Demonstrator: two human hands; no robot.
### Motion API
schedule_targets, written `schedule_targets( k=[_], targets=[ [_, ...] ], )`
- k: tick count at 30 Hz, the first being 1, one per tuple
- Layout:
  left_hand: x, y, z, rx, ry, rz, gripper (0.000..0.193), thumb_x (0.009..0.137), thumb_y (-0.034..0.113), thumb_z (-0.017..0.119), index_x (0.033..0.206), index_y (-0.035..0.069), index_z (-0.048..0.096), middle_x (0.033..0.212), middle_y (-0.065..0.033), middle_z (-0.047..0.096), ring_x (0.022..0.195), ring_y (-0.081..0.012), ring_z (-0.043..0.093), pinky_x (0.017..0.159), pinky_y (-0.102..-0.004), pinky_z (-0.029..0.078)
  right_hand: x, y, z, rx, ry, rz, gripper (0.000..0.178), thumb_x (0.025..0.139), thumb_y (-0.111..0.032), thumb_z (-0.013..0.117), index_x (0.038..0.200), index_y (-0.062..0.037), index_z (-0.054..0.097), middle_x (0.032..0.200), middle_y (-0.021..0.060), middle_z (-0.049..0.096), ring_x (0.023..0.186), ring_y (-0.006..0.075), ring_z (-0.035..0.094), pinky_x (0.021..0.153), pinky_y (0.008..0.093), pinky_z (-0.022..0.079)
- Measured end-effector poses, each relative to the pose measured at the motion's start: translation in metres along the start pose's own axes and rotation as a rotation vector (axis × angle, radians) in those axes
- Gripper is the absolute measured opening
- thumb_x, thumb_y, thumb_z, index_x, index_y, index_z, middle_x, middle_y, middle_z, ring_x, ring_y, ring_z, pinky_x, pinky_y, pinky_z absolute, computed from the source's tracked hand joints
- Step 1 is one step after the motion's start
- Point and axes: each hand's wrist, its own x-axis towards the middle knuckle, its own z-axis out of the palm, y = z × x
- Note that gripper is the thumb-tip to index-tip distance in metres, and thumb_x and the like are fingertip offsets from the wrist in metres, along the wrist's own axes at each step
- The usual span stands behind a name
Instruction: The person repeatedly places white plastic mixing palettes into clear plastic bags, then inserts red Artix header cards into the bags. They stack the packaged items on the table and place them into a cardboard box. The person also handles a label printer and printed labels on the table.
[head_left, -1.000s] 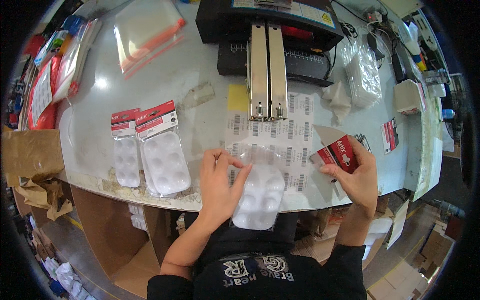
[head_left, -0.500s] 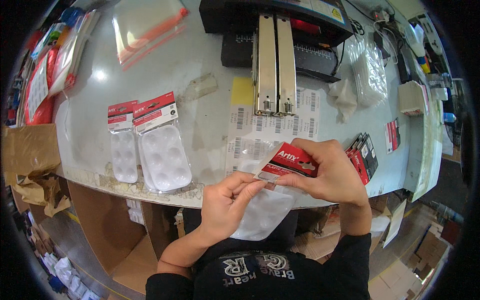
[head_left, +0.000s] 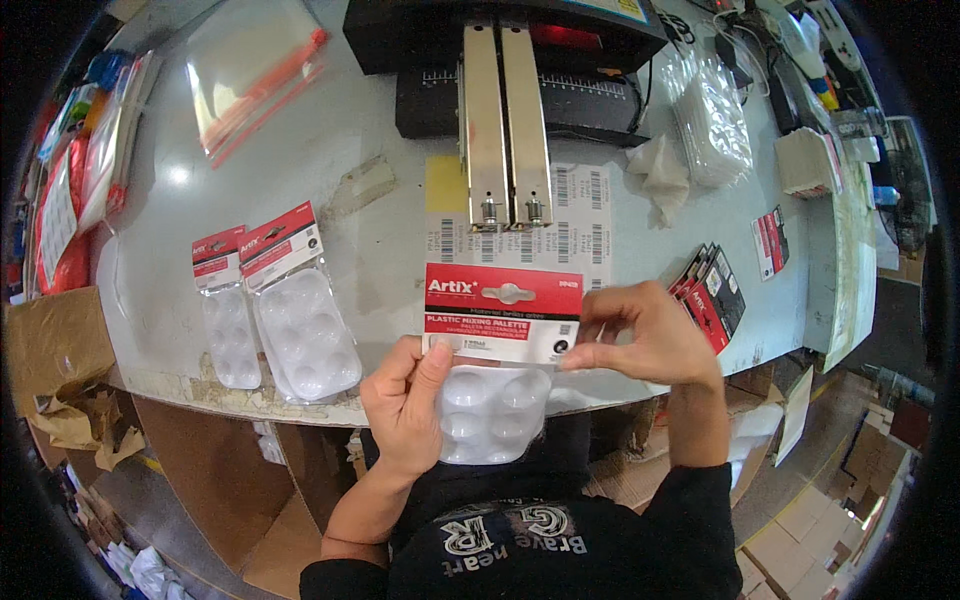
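At far left, brown paper overhangs the bench. Next along, a narrow packaged palette lies beside wider packaged palettes that overlap one another, all under red-and-white cards. The left hand is closed in a pinch on the lower left corner of a red-and-white header card, thumb in front. Below that card, near the bench's front edge, is a white palette with round wells (its top is hidden by the card). Above, a metal-armed machine reaches over a label sheet. The right hand closes on the card's right edge, its fingers curled. Further right lie a fanned pile of red-and-black cards and a single card.
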Motion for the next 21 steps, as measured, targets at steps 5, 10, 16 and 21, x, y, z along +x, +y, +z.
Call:
schedule_targets(
  k=[5, 10, 16, 21],
  targets=[
    [0.002, -0.012, 0.005, -0.194, 0.010, -0.152, 0.021, 0.097, 0.016, 0.053, 0.094, -0.003, 0.063, 0.083, -0.0009, 0.065, 0.074, -0.0037, 0.051, 0.068, -0.0182, 0.041, -0.011, 0.016, 0.013, 0.292, 0.073, 0.169, 0.020, 0.085, -0.018, 0.071, 0.085, 0.0026, 0.072, 0.066, 0.0053, 0.066, 0.058, 0.0079, 0.060, 0.054, 0.0217, 0.046],
    [0.004, -0.017, 0.004, -0.093, 0.049, -0.092, 0.024, 0.098, 0.015, 0.052, 0.096, -0.006, 0.064, 0.087, -0.0024, 0.066, 0.076, -0.0043, 0.053, 0.070, -0.0190, 0.043, -0.013, 0.019, 0.020, 0.268, 0.130, 0.176, 0.018, 0.087, -0.015, 0.068, 0.087, 0.0025, 0.072, 0.070, 0.0063, 0.067, 0.060, 0.0078, 0.060, 0.054, 0.0215, 0.046],
    [0.002, -0.016, -0.001, -0.036, 0.053, -0.060, 0.025, 0.098, 0.015, 0.052, 0.095, -0.007, 0.064, 0.083, -0.0015, 0.065, 0.074, -0.0041, 0.051, 0.068, -0.0192, 0.042, -0.021, 0.027, 0.024, 0.299, 0.157, 0.086, 0.016, 0.086, -0.012, 0.068, 0.088, 0.0036, 0.070, 0.073, 0.0064, 0.068, 0.061, 0.0073, 0.059, 0.055, 0.0215, 0.047],
    [0.006, -0.012, -0.001, 0.008, 0.019, -0.115, 0.027, 0.100, 0.019, 0.046, 0.093, -0.003, 0.059, 0.079, -0.0033, 0.061, 0.073, -0.0072, 0.050, 0.069, -0.0231, 0.043, -0.018, 0.034, 0.033, 0.443, 0.156, 0.106, 0.015, 0.083, -0.012, 0.068, 0.084, 0.0035, 0.069, 0.069, 0.0029, 0.064, 0.058, 0.0062, 0.056, 0.052, 0.0205, 0.044]
  ],
)
